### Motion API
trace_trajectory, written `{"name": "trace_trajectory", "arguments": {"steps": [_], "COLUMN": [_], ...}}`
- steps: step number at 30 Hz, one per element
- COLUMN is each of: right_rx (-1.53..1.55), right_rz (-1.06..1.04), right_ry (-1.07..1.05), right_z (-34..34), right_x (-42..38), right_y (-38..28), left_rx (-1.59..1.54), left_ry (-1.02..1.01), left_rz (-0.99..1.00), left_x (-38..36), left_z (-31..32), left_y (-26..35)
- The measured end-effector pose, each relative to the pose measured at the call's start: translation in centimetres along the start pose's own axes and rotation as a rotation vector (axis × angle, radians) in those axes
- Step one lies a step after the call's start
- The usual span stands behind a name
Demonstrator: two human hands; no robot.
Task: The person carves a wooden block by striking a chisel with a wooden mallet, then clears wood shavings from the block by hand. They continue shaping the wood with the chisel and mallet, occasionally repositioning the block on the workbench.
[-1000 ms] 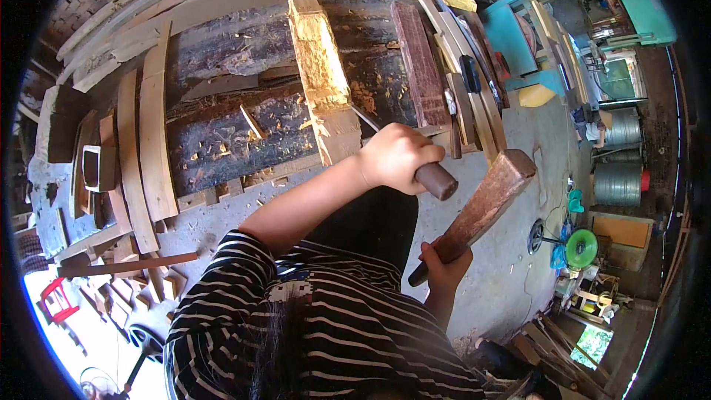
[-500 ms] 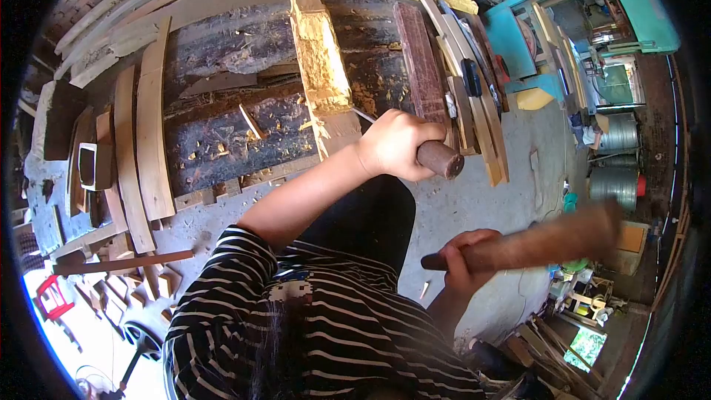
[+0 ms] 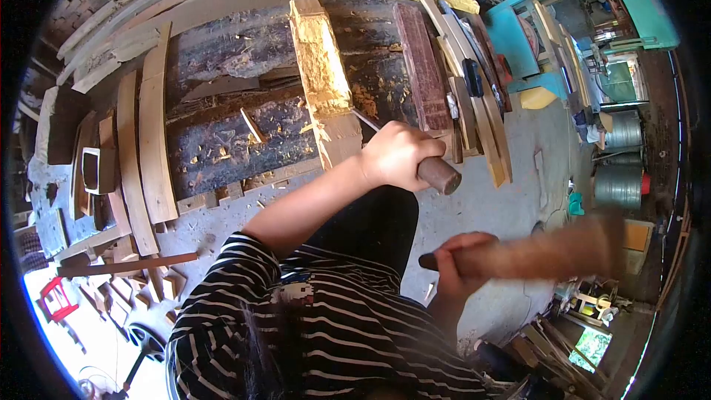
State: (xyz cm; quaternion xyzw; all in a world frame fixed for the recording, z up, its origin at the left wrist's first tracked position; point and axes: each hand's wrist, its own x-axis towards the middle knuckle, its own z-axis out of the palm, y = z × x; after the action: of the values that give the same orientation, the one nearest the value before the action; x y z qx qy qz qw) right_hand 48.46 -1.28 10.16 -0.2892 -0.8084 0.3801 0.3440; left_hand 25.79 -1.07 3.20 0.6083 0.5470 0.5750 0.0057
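Left hand (image 3: 402,155): fingers wrapped tight round the dark handle of a chisel (image 3: 441,177), blade tip at one long edge of a timber beam (image 3: 322,59); depth of bite, I cannot tell. Right hand (image 3: 461,265): closed round a wooden mallet (image 3: 537,253), head blurred, out over the floor (image 3: 481,215), well apart from the chisel. Timber beam: lying across the counter (image 3: 215,44), upper face partly hollowed, pale yellow. Reddish-brown plank (image 3: 422,67): near the beam. Wood chips (image 3: 222,153): scattered on the counter.
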Motion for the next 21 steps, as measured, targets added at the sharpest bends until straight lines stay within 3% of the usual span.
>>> {"name": "trace_trajectory", "arguments": {"steps": [1, 2, 4, 5, 10, 13, 16, 21], "right_rx": [0.38, 0.497, -0.031, -0.039, -0.009, 0.2, 0.474, 0.354], "right_rz": [-0.059, -0.068, 0.079, 0.391, 0.376, 0.017, -0.089, 0.053], "right_ry": [0.098, 0.139, -0.207, -0.048, -0.056, 0.061, 0.032, 0.048], "right_z": [1.4, 2.3, 2.0, 2.9, 1.3, 0.3, -0.6, -1.2], "right_x": [0.2, 0.0, -0.5, -0.8, -1.6, -0.5, -0.4, -0.4], "right_y": [-0.2, -0.2, 3.0, 3.0, 2.6, 0.0, 0.2, 1.0], "left_rx": [-0.003, -0.007, 0.023, 0.038, 0.082, 0.055, 0.048, 0.006], "left_ry": [0.012, 0.024, -0.001, -0.014, -0.097, -0.111, -0.094, -0.022], "left_rz": [0.019, 0.037, 0.019, 0.025, 0.089, 0.092, 0.088, 0.021], "left_x": [-0.1, -0.2, -0.2, -0.2, -1.0, -1.2, -0.9, -0.4], "left_z": [0.1, 0.1, 0.0, 0.1, 1.2, 1.0, 0.1, -0.4], "left_y": [0.0, 0.0, 0.0, -0.3, -0.5, -0.6, -0.3, 0.4]}}
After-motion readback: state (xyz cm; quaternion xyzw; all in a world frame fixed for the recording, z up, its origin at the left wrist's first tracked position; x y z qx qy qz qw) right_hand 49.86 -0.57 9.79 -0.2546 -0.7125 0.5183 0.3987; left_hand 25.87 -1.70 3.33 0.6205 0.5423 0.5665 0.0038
